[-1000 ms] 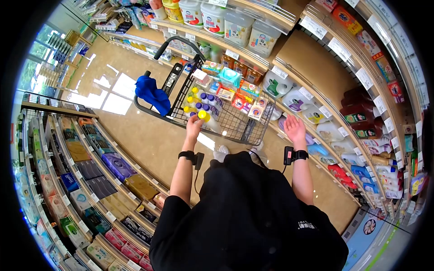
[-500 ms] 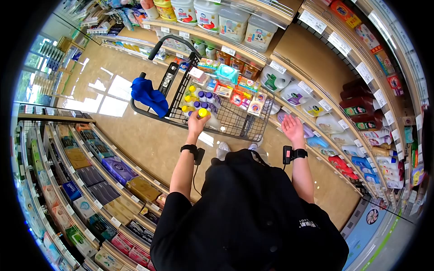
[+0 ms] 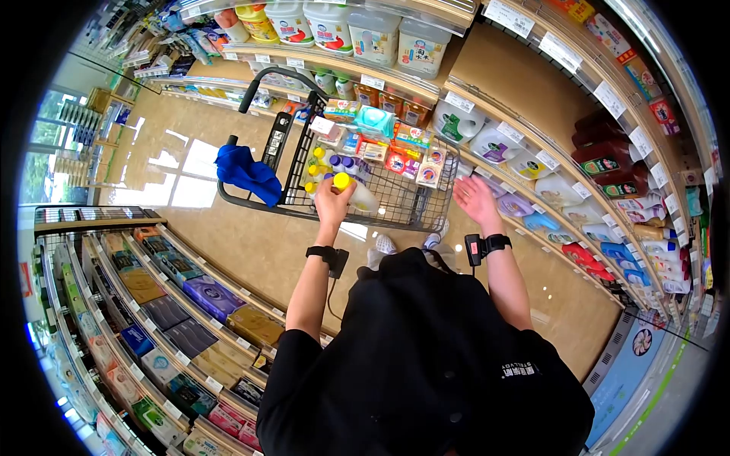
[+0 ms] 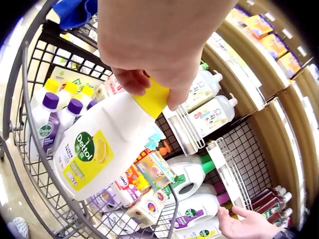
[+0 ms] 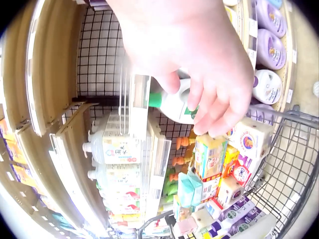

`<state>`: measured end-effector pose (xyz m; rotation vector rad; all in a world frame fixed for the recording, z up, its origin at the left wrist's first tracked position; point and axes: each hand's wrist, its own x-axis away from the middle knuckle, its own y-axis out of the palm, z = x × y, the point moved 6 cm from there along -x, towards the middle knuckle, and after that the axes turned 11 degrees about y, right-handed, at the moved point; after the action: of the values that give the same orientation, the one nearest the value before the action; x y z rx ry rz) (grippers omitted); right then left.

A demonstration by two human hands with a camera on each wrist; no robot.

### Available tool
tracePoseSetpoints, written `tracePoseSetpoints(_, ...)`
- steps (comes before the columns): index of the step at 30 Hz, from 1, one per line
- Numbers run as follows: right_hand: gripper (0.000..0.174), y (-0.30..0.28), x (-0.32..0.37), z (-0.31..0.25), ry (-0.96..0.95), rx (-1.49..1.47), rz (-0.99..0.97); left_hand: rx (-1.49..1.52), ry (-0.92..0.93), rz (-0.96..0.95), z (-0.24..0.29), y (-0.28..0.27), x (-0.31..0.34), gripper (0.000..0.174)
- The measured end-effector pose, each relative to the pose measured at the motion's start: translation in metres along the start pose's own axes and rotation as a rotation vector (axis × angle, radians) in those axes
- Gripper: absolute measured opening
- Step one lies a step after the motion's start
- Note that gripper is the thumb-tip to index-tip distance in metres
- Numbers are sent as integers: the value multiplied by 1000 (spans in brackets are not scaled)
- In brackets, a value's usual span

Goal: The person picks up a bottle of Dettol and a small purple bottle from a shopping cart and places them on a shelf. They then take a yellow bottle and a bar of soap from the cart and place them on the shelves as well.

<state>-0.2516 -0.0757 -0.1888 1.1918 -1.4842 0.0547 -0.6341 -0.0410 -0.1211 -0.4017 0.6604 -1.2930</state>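
My left hand [image 3: 332, 207] grips a large white Dettol bottle [image 4: 94, 144] by its yellow cap [image 4: 152, 99]. The bottle hangs tilted over the near side of a black wire shopping cart [image 3: 365, 221]. Beneath and behind it in the cart stand purple-capped bottles [image 4: 50, 124] and smaller yellow-capped bottles [image 4: 68, 91]. Boxed goods [image 5: 212, 157] and a turquoise pack [image 3: 376, 121] lie farther across the cart. Between the cart and the shelf, my right hand [image 3: 477, 201] is held out with fingers extended and nothing in it.
Shelves with large detergent bottles [image 3: 496, 144] run along the right. White tubs [image 3: 374, 42] fill the shelf behind the cart. A blue cloth [image 3: 249, 175] hangs over the cart handle. Another shelf of packaged goods [image 3: 213, 296] stands at the left, across the tiled floor.
The head view has shifted, so the cart sits slightly farther left. My left hand keeps its hold on the bottle and has moved slightly right along the cart. My right hand has drifted toward the cart.
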Motion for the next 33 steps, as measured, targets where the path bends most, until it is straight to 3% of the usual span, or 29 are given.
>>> tracePoseSetpoints(5, 39, 66, -10, 18, 38, 217, -161, 49, 120, 29, 41, -10, -17, 43)
tracePoseSetpoints(8, 54, 122, 2, 30, -119, 756, -110, 39, 155, 12, 69, -14, -29, 42)
tracePoseSetpoints(11, 68, 155, -9, 45, -456, 1106, -224, 132, 143, 8, 93, -15, -39, 40)
tracePoseSetpoints(14, 80, 176, -4, 46, -563, 1237, -212, 154, 146, -21, 122, -20, -52, 41)
tracePoseSetpoints(18, 71, 186, 24, 31, -579, 1273, -131, 227, 188, -50, 148, -21, -65, 42)
tracePoseSetpoints(25, 64, 182, 45, 15, -580, 1134, -224, 341, 276, -217, 175, -10, -79, 34)
tracePoseSetpoints(33, 59, 167, 69, 0, -510, 1015, -242, 744, 100, -396, 144, 30, -56, 33)
